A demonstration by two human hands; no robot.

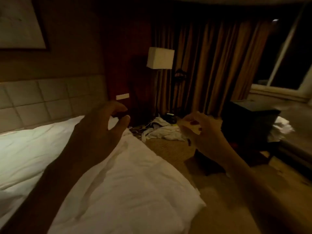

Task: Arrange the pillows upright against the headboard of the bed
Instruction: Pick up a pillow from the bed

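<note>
Puffy wrinkled white pillow (128,183) flat | left hand (99,130) loose, empty | right hand (204,130) loose, empty | quilted headboard (42,98)

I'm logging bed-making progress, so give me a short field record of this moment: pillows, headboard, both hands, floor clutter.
near pillow: white, lying flat, not upright
far pillow: white, flat beside headboard
left hand: over the pillows, fingers loosely curved, holding nothing
right hand: raised over the floor, holding nothing
floor: crumpled white linen near floor lamp
</note>
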